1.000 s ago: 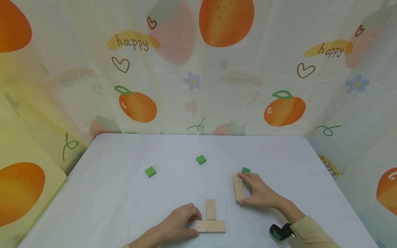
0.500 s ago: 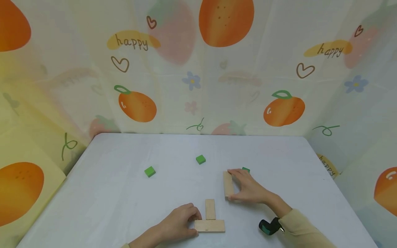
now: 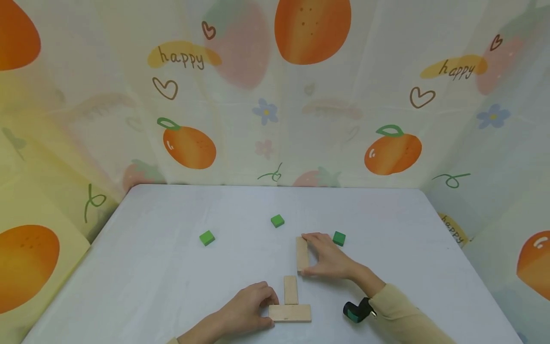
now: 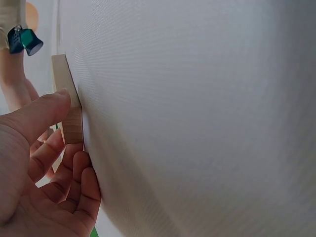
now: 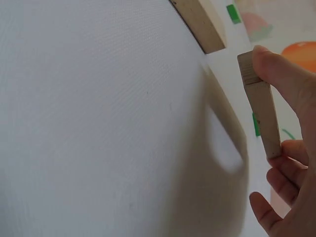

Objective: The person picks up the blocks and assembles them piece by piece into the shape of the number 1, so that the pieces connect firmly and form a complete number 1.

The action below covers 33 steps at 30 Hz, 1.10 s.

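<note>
A plain wooden block [image 3: 290,313] lies crosswise near the table's front, and my left hand [image 3: 245,308] pinches its left end between thumb and fingers. In the left wrist view the thumb rests on one side of this block [image 4: 73,126], with fingertips at the other. A second wooden block [image 3: 290,289] extends away from it, its near end at the crosswise block's far edge. My right hand [image 3: 328,258] holds a third wooden block [image 3: 302,255] by its two ends, beyond and slightly right of the second. The right wrist view shows this held block [image 5: 261,108] raised off the table, its shadow apart.
Three green blocks lie farther back: one at the left [image 3: 207,238], one near the middle [image 3: 277,220], and a darker one [image 3: 339,238] just beyond my right hand. A dark wrist camera [image 3: 357,310] juts from the right sleeve. A printed curtain [image 3: 240,143] hangs behind the white table [image 3: 142,267].
My right hand has carried its wooden block left and slightly away, uncovering the darker green block. The left hand stays on the crosswise block.
</note>
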{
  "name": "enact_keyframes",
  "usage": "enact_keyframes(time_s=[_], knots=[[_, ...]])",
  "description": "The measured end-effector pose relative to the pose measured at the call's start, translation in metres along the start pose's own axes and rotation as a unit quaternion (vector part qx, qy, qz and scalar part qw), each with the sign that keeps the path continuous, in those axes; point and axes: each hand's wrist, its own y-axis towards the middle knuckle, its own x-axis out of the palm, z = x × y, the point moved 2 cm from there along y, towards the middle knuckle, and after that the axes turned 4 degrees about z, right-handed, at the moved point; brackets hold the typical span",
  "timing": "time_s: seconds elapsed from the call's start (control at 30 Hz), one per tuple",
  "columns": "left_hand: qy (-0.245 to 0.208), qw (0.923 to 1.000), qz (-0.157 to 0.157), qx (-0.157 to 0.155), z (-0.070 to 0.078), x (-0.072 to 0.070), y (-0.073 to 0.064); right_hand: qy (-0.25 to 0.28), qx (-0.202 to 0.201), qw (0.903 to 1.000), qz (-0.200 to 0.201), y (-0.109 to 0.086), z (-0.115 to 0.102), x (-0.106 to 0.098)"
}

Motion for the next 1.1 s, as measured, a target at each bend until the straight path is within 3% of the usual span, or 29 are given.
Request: enact_keyframes(time_s=[0.63, 1.1], knots=[[0.003, 0.9998, 0.005, 0.018, 0.000, -0.001, -0.002, -0.012, 0.003, 0.9998, -0.015, 0.014, -0.015, 0.013], [0.003, 1.0000, 0.000, 0.006, 0.000, -0.001, 0.000, -0.022, 0.005, 0.9993, -0.031, 0.015, -0.018, 0.020]])
